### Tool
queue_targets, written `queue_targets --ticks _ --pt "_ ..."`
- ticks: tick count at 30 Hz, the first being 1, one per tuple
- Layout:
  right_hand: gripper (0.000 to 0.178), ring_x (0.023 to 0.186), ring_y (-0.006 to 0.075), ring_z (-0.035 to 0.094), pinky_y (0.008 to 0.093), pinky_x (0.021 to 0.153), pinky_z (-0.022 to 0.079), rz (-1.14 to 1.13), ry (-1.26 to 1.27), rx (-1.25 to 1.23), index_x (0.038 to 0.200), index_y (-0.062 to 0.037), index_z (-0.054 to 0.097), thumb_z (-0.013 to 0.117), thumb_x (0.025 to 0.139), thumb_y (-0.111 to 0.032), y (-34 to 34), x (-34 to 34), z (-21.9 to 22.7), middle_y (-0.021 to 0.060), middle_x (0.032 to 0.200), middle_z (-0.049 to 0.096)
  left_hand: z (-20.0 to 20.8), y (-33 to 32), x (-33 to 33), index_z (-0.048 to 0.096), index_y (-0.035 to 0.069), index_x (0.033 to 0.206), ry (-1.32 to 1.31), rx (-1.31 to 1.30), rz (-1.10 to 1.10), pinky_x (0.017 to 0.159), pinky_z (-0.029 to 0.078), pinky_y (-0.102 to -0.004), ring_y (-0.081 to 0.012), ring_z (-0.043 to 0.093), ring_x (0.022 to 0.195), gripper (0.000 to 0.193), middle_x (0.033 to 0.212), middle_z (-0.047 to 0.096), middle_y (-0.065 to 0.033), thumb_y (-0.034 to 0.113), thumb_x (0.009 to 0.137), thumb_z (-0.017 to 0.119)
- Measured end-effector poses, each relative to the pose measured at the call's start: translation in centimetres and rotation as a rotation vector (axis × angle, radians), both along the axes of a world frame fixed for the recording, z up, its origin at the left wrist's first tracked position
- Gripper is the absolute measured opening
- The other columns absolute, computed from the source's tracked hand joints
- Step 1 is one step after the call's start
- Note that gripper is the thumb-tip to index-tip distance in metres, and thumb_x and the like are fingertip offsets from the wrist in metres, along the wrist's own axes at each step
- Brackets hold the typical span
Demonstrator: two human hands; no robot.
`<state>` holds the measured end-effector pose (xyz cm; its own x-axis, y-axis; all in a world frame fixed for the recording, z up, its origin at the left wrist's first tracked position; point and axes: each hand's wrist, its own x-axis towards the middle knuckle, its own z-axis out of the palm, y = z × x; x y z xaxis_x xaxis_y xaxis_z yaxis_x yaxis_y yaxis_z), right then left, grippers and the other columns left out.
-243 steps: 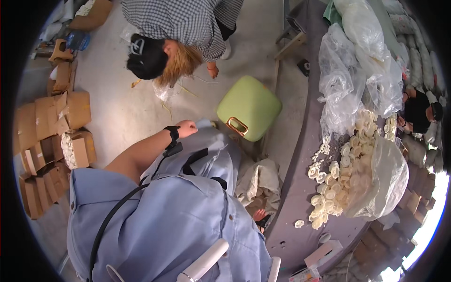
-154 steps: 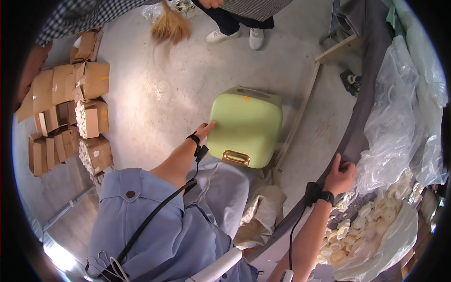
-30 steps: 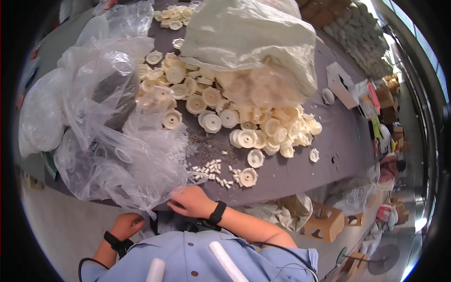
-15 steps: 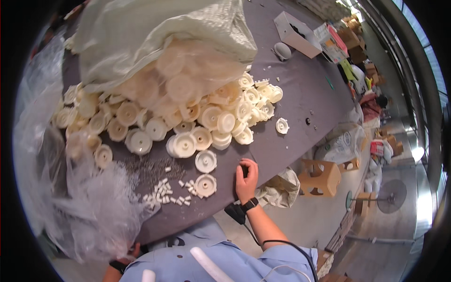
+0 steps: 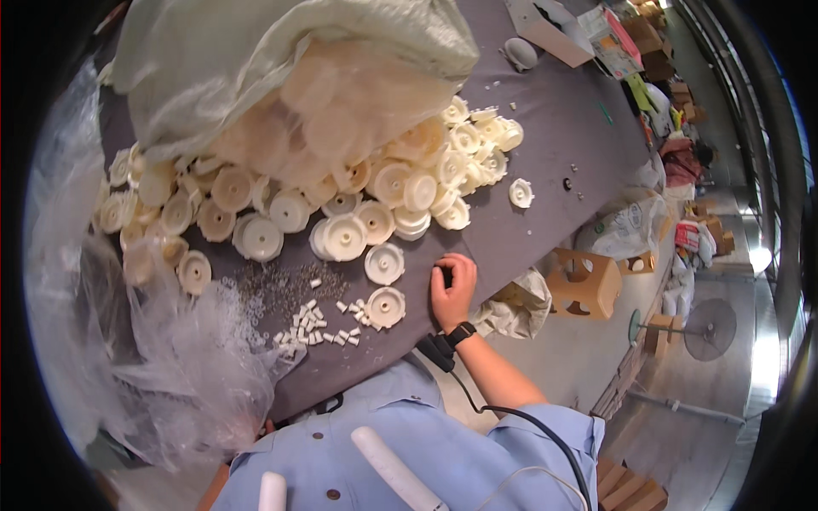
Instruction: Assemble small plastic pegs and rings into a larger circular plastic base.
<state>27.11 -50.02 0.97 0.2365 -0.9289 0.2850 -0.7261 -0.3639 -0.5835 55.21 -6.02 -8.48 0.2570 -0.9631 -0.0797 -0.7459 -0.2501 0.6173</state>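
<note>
1. Right hand [image 5: 452, 291] now rests farther from the clear plastic bag [image 5: 192, 370], on gray tabletop [image 5: 545, 119], thumb and curled fingers apart.
2. Left hand [image 5: 269, 425] is mostly hidden by the bag; grip indeterminable.
3. Cream flanged discs [image 5: 385, 307] lie left of the right hand.

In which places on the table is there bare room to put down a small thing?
The purple-grey cloth has bare patches: among the disc pile, white bowl and dark ring (tiny bits lie near), and between the lone rightmost disc and the right hand. Crowded: left and middle, with that pile, clear plastic and white cylinders.
</note>
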Motion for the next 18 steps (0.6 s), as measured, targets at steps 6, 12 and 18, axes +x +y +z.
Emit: queue_targets --ticks 6,12,18 --pt "0.006 0.089 0.0291 0.051 0.0365 0.082 0.039 0.070 -0.218 -0.044 0.081 -0.0031 0.055 0.057 0.077 -0.006 0.0 0.0 -0.7 0.0109 0.091 0.058 7.5 -6.0 -2.5 0.048 0.005 0.059 -0.033 -0.084 0.138 0.046 0.036 -0.0367 -0.0255 0.048 0.050 0.023 0.056 0.048 -0.0103 0.003 0.074 0.066" --pt "0.010 0.085 0.0220 0.053 0.0321 0.079 0.041 0.066 -0.262 -0.062 0.084 -0.0015 0.059 0.057 0.081 -0.010 -0.4 -0.4 -1.9 0.0081 0.085 0.058 10.0 -8.1 -2.4 0.045 0.005 0.059 -0.225 -0.187 0.097 0.043 0.034 -0.0351 -0.0260 0.045 0.046 0.026 0.054 0.045 -0.0093 0.006 0.073 0.067" --pt "0.010 0.087 0.0257 0.054 0.0370 0.080 0.040 0.043 -0.287 -0.017 0.081 -0.0056 0.060 0.057 0.081 -0.016 -0.2 -0.6 -2.0 0.0082 0.084 0.060 9.0 -7.7 -3.7 0.060 0.005 0.068 -0.294 -0.260 0.379 0.048 0.038 -0.0332 -0.0228 0.050 0.048 0.013 0.055 0.053 -0.0069 0.012 0.070 0.070"
